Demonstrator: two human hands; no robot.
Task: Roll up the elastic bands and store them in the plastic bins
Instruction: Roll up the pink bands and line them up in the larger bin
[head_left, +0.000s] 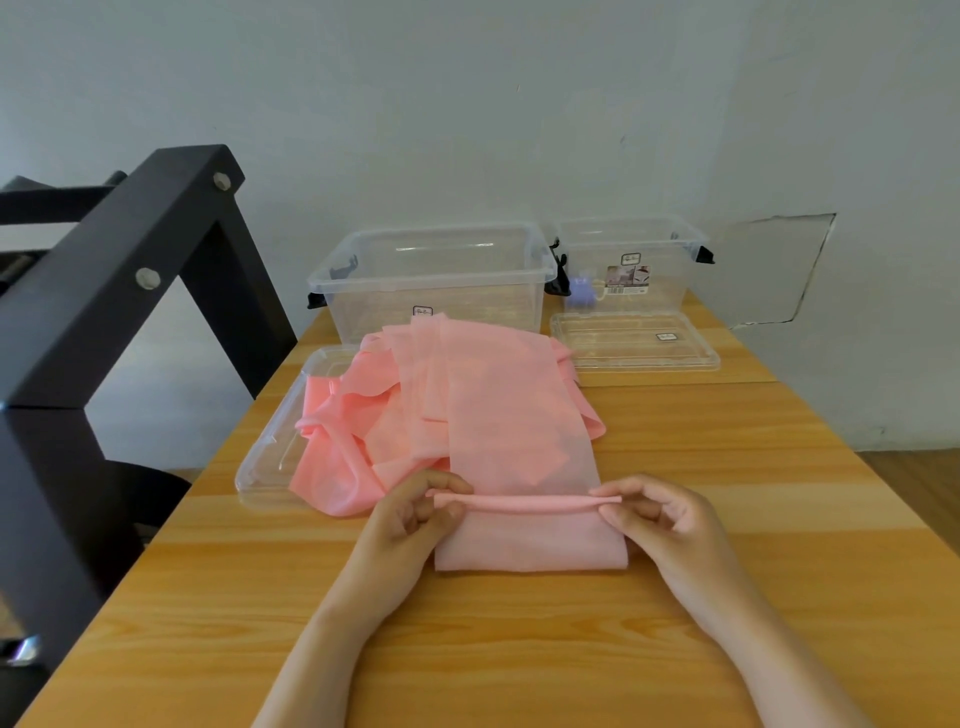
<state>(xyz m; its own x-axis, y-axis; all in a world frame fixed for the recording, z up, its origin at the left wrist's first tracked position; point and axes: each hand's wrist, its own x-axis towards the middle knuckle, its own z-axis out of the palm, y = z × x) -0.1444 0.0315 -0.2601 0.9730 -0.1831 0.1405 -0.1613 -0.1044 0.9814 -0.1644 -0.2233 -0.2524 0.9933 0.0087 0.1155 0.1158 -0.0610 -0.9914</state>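
A smooth yellow wooden counter (727, 519) stands by a plain white wall (467, 104). The left hand (415, 519) and right hand (660, 519) pinch the thin rolled end of a soft, flat pink elastic band (524, 457) on the counter, near two clear plastic bins (431, 280).

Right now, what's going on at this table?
A person's left hand and right hand pinch the two ends of a thin roll started in a pink elastic band on the wooden table; most of it lies flat. More pink bands are heaped on a clear plastic lid. Two clear plastic bins stand open behind, with no band inside.
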